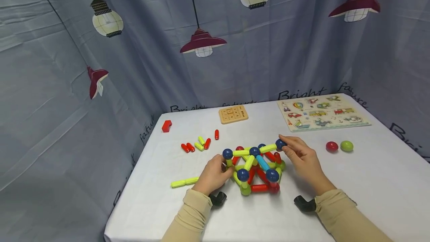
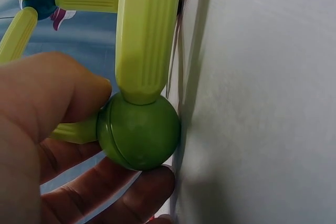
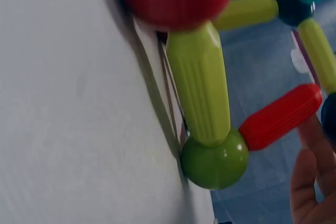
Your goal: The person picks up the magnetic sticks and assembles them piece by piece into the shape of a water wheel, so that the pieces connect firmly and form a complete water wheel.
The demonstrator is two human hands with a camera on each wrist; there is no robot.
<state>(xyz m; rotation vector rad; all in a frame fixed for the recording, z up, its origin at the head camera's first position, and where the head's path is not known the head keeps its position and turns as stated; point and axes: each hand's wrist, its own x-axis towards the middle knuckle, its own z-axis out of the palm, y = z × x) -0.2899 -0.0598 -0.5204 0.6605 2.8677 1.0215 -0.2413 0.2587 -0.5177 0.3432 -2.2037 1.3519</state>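
- White-covered table [image 1: 147, 212] fills lower centre; grey-blue curtain [image 1: 144, 74] hangs behind and at both sides.
- Curtain print: maroon pendant lamps [image 1: 203, 43], pale lanterns [image 1: 108, 22] across the top, "Bright future" lettering [image 1: 300, 93] along the table edge.
- Ball-and-rod structure [image 1: 254, 152] on table, right of frame centre, between hands.
- Left hand [image 1: 212, 174] grasps its green corner ball [image 2: 140, 132], thumb above, fingers beneath.
- Right hand [image 1: 304, 158] pinches its dark blue ball [image 1: 280, 144], upper right.
- Upper right of table: vehicle-picture puzzle board [image 1: 327, 113]; below it, loose red ball [image 1: 332, 146] just beside loose green ball [image 1: 346, 146].
- Table's back: wooden tile board [image 1: 233, 114]; red block [image 1: 166, 126] at back left corner.
- Loose short rods [image 1: 199, 146] scattered left of centre; yellow-green rods [image 1: 183, 182] end-to-end near left hand.
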